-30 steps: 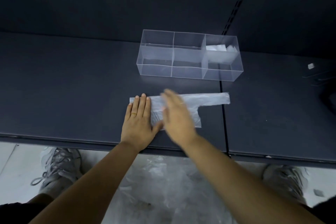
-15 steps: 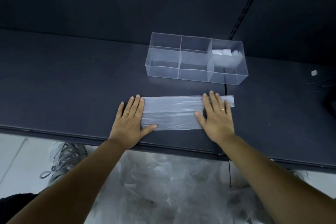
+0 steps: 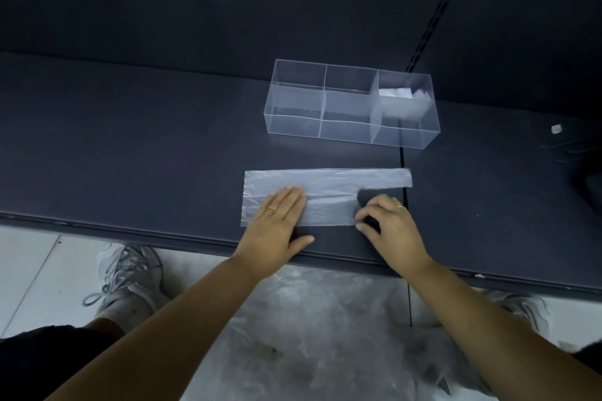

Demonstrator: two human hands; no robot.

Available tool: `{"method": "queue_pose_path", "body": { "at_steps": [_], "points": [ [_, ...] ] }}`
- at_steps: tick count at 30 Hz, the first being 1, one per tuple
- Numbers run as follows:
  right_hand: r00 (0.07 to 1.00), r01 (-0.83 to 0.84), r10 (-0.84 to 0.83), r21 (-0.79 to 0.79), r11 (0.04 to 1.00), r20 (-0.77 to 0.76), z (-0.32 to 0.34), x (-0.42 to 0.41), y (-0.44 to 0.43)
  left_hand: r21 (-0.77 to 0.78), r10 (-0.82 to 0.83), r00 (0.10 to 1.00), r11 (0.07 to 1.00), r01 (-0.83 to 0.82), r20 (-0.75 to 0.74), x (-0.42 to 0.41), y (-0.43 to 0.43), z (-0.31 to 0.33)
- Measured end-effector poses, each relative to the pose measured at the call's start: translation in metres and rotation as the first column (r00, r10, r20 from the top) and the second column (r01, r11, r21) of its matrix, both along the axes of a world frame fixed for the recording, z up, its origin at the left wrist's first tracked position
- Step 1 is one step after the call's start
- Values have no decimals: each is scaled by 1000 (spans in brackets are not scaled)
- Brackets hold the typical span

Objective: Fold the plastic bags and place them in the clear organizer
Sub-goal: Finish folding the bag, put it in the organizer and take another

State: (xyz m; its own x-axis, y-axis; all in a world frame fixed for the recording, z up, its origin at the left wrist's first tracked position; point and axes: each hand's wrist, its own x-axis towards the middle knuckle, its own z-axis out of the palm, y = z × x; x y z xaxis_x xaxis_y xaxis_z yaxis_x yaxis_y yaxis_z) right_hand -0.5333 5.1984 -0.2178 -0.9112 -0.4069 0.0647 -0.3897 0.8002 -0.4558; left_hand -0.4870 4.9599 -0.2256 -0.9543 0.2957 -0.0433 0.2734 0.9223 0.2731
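A translucent plastic bag lies flat on the dark shelf, folded into a long strip with one handle reaching right. My left hand presses flat on the bag's left part, fingers straight. My right hand has curled fingers that pinch the bag's lower right edge. Behind the bag stands the clear organizer with three compartments; the right one holds folded bags, the other two show nothing inside.
A heap of loose plastic bags lies on the floor below the shelf edge, between my shoes. A small white object and dark items sit at the far right of the shelf. A slotted rail runs up the back wall.
My right hand has drawn back from the handle end to the bag's lower right edge and curled onto it. My left hand has shifted right, further onto the bag. The handle lies uncovered.
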Motion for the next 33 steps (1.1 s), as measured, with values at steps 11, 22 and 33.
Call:
{"method": "queue_pose_path", "body": {
  "at_steps": [11, 22, 33],
  "points": [
    [969, 11, -17, 28, 1000, 245, 29, -22, 0, 3, 141, 988, 990, -141, -69, -7, 12, -6],
    [986, -160, 164, 210, 964, 0, 14, 5, -57, 72, 165, 958, 986, -152, -236, 8, 17, 12],
    [792, 490, -286, -282, 825, 539, 10, -42, -27, 510, 587, 680, 460, -727, 439, -10, -65, 17]
  ]
}}
